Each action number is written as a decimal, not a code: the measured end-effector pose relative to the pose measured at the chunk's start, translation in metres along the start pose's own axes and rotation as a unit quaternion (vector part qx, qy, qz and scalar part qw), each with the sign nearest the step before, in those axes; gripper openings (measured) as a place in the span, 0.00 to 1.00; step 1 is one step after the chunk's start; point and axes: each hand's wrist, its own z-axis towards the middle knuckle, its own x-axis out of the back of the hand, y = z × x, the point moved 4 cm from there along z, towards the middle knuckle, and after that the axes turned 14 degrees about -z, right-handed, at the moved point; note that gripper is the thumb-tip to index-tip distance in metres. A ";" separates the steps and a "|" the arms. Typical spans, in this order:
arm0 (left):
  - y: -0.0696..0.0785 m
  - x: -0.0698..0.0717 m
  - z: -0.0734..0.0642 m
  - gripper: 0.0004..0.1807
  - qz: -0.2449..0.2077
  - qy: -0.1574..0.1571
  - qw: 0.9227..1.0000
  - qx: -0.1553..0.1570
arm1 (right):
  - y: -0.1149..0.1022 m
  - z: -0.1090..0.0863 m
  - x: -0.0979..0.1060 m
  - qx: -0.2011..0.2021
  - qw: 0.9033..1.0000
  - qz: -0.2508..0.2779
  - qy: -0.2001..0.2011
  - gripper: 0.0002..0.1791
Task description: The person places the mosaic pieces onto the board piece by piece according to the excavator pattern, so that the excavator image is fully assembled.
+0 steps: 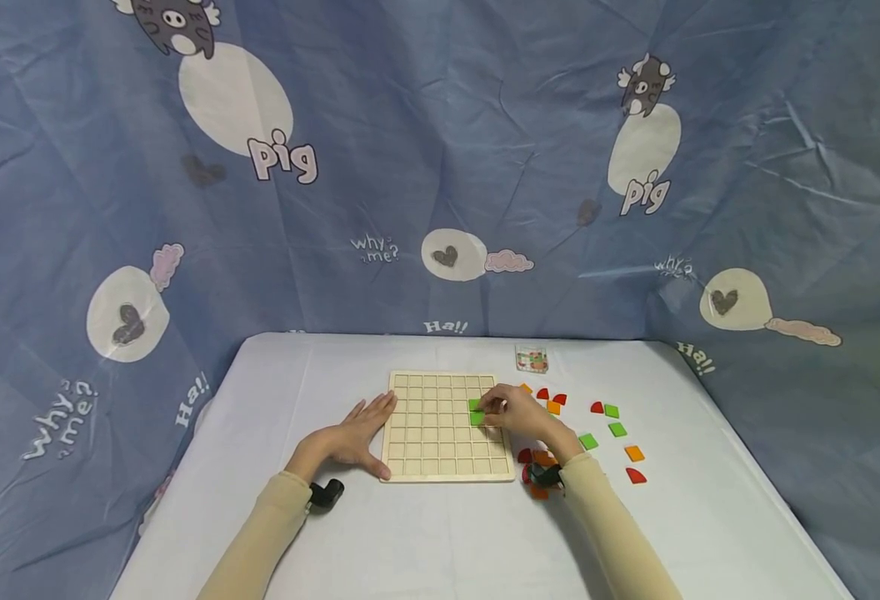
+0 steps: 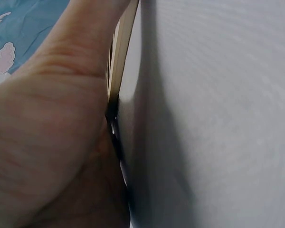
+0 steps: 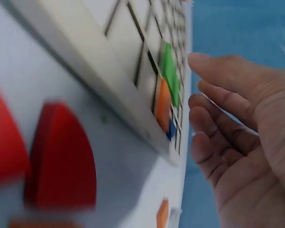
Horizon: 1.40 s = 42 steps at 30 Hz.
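Two bare hands are showing: one left hand (image 1: pixel 357 433), one right hand (image 1: pixel 517 413). One pale wooden grid board (image 1: pixel 440 435) is showing. Two flat green square tiles (image 1: pixel 477 419) are sitting on it in the head view; three more are lying off it in plain sight. Flat red quarter-round tiles (image 1: pixel 636 476): four are lying clear, others are crowding by the right wrist, total uncertain. Flat orange square tiles (image 1: pixel 635 453): at least three are showing, exact count being hidden. One small clear container (image 1: pixel 532 359) is standing. Two black wrist devices (image 1: pixel 327 494) are showing.
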 end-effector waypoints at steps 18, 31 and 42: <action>-0.003 0.000 0.001 0.76 0.008 0.003 1.000 -0.012 | 0.128 -0.097 0.058 -0.180 0.980 0.049 0.073 0.24; -0.003 -0.001 0.000 0.76 0.007 0.009 1.000 -0.006 | 0.186 -0.129 0.052 -0.259 0.961 0.076 0.064 0.31; -0.005 -0.002 0.003 0.76 0.007 0.007 1.000 -0.008 | 0.187 -0.125 0.053 -0.259 0.963 0.030 0.067 0.21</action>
